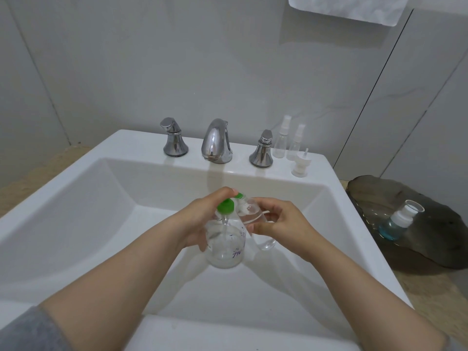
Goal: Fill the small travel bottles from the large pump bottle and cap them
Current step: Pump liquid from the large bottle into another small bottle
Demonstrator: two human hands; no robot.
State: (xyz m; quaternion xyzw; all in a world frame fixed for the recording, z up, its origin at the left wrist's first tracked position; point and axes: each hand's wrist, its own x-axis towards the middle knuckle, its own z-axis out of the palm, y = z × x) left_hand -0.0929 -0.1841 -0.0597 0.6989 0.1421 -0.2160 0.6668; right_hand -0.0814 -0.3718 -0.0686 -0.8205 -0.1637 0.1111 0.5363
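in the head view, the filling looked under way but not far along, as a judgement from how things lay. below the faucet, over the basin of the sink, the left hand was curled round the neck and shoulder of the pump bottle, with a finger arched over its green pump head. just right of it, the right hand pinched a small clear travel bottle between thumb and fingers, tilted so that its open mouth met the pump's nozzle. a little clear liquid seemed to lie inside it, though the level could not be read. right of the faucet, on the back ledge past the tap handle, two spray bottles stood upright and touching, caps on, and looked empty; they probably waited their turn. in front of them lay a loose spray cap, likely the one for the bottle in hand, so capping was not yet done. far to the right of the faucet, off the sink, a blue-filled bottle with a white top rested on a dark tray. the pump bottle was clear plastic with purple print on its side, a dip tube showing inside it, and its contents were colourless, so how much was left could not be told.
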